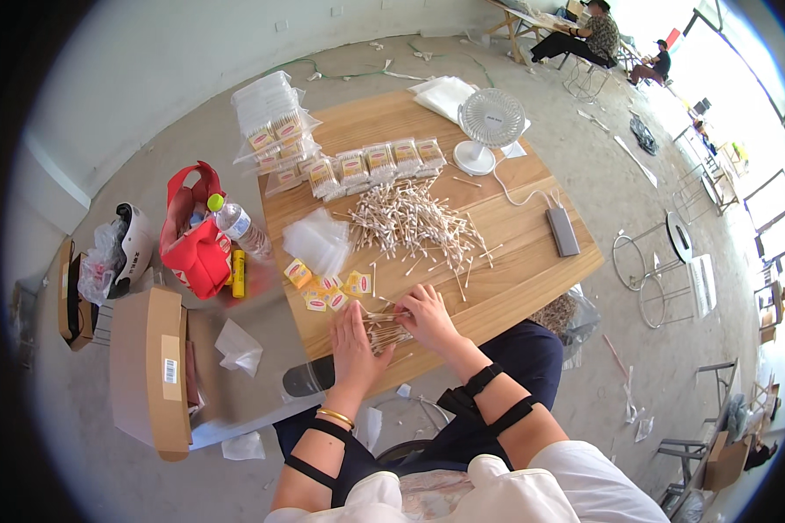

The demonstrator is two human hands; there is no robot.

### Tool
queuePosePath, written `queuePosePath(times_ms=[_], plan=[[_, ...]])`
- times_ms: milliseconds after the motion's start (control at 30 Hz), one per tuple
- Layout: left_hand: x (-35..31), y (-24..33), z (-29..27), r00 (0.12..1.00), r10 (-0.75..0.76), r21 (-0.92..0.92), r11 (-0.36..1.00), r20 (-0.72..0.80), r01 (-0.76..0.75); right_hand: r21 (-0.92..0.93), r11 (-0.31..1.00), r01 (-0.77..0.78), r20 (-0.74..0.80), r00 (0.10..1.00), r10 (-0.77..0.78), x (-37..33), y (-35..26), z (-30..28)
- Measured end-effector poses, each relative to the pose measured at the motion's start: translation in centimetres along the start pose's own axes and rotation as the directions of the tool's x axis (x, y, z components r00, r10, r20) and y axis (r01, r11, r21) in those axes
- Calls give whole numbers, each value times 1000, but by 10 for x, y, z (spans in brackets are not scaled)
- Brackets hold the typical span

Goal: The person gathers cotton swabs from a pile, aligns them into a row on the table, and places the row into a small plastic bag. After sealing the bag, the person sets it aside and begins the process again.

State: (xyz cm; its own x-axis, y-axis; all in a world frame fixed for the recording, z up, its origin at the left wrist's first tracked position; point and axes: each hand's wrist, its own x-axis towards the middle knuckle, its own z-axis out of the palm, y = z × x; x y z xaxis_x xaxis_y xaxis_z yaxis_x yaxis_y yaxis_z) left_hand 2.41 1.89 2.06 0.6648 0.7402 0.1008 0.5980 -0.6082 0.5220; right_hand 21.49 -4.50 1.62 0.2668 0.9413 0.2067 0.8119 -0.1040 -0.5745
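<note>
At the near edge of the wooden table, a small bundle of cotton swabs (384,332) lies between my two hands. My left hand (355,347) presses against its left side, fingers fairly straight and held together. Curled fingers of my right hand (426,315) grip the right ends of the swabs. Just beyond is a big loose pile of cotton swabs (414,220), with several strays around it. Yellow and white printed cards (327,292) are scattered by my left fingertips. Clear plastic bags (317,242) lie flat behind those cards.
Filled swab packs (379,162) line the far side, beside stacked packs (275,122). A white fan (491,120) and a grey power bank (562,231) stand right. Left are a bottle (240,225), red bag (196,244) and cardboard box (148,370). Two people sit far off.
</note>
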Motion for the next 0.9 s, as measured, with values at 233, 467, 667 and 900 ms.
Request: queuePosePath(times_ms=[233,467,667,900], plan=[[11,1,11,979,191,43,980,71,-194,209,973,-99,-37,993,109,6,15,-3],[-7,4,6,952,299,-26,954,60,-298,45,993,-109,-40,993,111,13,5,8],[-14,-2,9,946,325,-38,945,-2,-325,161,984,-80,23,997,78,13,4,13],[-10,3,18,959,280,-48,958,-47,-282,45,995,-90,26,996,89,-1,17,-16]])
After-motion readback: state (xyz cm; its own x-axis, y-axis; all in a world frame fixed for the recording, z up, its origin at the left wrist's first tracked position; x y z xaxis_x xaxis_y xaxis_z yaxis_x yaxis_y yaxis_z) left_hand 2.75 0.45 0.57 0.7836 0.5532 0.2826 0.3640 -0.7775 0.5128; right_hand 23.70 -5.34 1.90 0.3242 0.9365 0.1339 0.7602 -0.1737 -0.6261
